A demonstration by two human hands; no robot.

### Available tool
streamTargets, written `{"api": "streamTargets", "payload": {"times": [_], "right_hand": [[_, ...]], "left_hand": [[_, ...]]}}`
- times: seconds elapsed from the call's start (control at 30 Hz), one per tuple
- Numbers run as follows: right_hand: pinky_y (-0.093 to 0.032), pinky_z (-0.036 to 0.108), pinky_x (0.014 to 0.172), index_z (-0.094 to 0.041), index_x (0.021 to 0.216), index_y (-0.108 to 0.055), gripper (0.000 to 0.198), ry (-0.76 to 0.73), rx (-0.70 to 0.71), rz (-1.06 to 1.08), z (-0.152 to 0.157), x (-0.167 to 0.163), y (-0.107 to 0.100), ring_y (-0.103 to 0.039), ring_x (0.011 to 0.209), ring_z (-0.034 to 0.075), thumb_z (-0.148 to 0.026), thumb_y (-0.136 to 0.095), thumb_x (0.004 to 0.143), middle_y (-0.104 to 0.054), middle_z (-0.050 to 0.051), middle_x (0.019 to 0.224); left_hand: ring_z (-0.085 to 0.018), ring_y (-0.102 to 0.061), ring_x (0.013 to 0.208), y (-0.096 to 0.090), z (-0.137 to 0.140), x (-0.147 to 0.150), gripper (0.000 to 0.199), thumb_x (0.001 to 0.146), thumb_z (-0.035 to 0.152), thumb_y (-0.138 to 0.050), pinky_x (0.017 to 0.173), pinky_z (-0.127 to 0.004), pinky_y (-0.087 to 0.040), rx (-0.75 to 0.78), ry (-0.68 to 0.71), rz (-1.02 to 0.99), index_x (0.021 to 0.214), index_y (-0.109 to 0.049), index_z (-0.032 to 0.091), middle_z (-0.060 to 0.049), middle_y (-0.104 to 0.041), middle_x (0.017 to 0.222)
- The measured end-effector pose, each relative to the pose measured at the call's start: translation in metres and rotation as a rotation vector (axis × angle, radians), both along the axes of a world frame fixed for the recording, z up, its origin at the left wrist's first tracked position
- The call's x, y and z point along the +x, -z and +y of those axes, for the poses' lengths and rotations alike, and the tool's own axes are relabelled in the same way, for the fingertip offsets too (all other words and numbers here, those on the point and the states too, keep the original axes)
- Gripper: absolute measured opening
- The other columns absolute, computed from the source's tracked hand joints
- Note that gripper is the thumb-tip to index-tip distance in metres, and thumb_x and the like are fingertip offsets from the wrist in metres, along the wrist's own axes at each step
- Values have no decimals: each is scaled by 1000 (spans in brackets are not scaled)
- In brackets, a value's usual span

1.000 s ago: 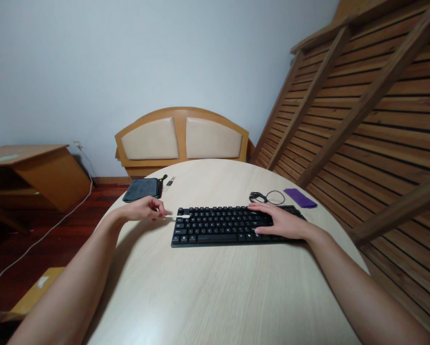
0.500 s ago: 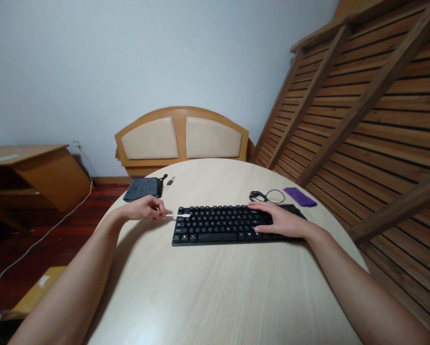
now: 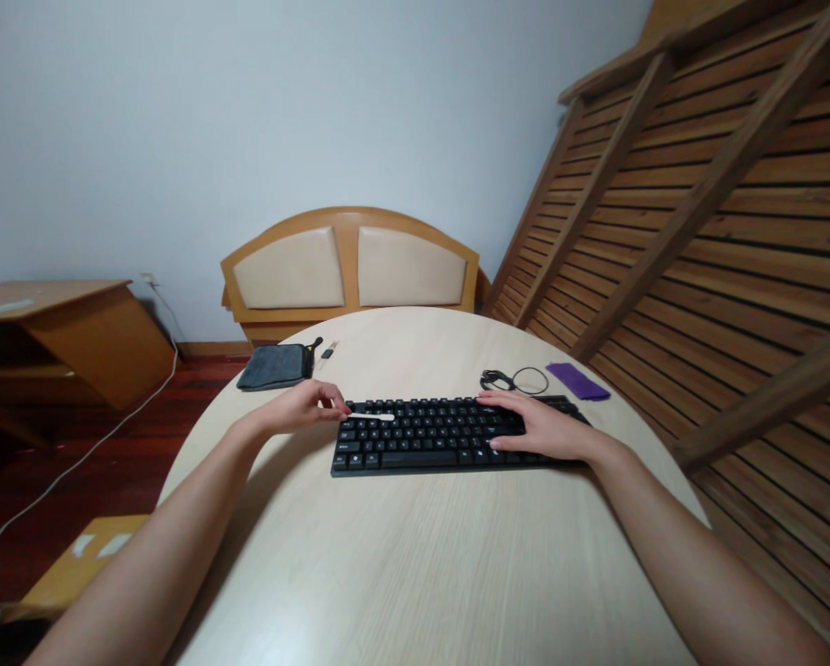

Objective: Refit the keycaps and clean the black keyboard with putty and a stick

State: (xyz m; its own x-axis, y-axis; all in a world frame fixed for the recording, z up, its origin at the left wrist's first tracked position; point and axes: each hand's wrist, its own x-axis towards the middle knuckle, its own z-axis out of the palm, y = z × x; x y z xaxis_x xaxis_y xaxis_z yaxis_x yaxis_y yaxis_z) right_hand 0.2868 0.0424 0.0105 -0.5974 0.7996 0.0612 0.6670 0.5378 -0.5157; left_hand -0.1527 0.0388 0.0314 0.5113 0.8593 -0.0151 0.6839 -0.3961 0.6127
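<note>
While the left hand (image 3: pixel 315 407) pinched a white stick (image 3: pixel 371 417) in its grip, the far end lay over the left keys of the black keyboard (image 3: pixel 421 435), contact hard to judge | right hand (image 3: pixel 545 431) rested spread on the keyboard's right part | keyboard lay flat on the tabletop (image 3: pixel 415 555) | black cable (image 3: pixel 501 381) sat behind, near purple cloth (image 3: pixel 578 381)

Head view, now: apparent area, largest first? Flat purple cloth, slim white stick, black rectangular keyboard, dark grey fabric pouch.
1. black rectangular keyboard
2. dark grey fabric pouch
3. flat purple cloth
4. slim white stick
</note>
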Motion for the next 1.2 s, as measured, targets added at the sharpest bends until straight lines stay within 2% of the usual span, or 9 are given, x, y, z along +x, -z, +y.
{"api": "streamTargets", "payload": {"times": [0.2,0.43,0.57,0.7,0.83,0.97,1.2], "right_hand": [[-27,52,121,-24,145,-51,80,-5,9,-22,0,-1,0,-37,144,33,-65,-70,78,-45,9,154],[-27,54,121,-26,144,-53,79,-6,12,-3,0,0,0,-38,143,34,-64,-71,77,-46,9,154],[-27,54,121,-28,144,-53,78,-8,7,10,1,0,1,-38,143,35,-63,-72,76,-47,8,153],[-26,54,121,-28,145,-52,79,-8,8,-3,1,1,3,-37,144,34,-64,-71,77,-46,8,154],[-25,54,121,-28,145,-52,79,-5,2,0,1,1,2,-36,144,35,-63,-71,77,-47,7,154],[-25,55,121,-28,145,-51,79,-17,-1,-8,0,0,0,-36,144,35,-63,-71,78,-46,7,154],[-25,56,121,-29,146,-51,79,-19,0,7,2,1,2,-36,144,35,-63,-71,77,-46,7,154]], "left_hand": [[-19,-64,79,2,-1,14,28,89,42,-63,73,-28,-48,117,60,-2,86,-74,17,-7,-73,86],[-18,-65,81,11,-4,35,22,95,33,-59,76,-28,-49,291,143,-2,91,-76,19,-7,-71,90],[-18,-66,82,9,-8,42,21,96,29,-57,78,-28,-49,325,151,26,92,-75,19,-7,-71,91],[-18,-66,82,-1,-7,26,23,93,32,-57,75,-27,-49,261,117,79,88,-74,19,-7,-73,91],[-19,-67,79,-10,-4,-4,24,86,38,-61,71,-26,-49,115,21,111,86,-73,18,-6,-75,88],[-21,-69,82,-11,0,-25,26,81,42,-64,71,-27,-49,-2,-50,108,84,-75,18,-5,-76,86],[-22,-69,84,-6,2,-19,29,80,45,-66,74,-29,-50,-8,-56,76,85,-75,18,-7,-77,89]]}}
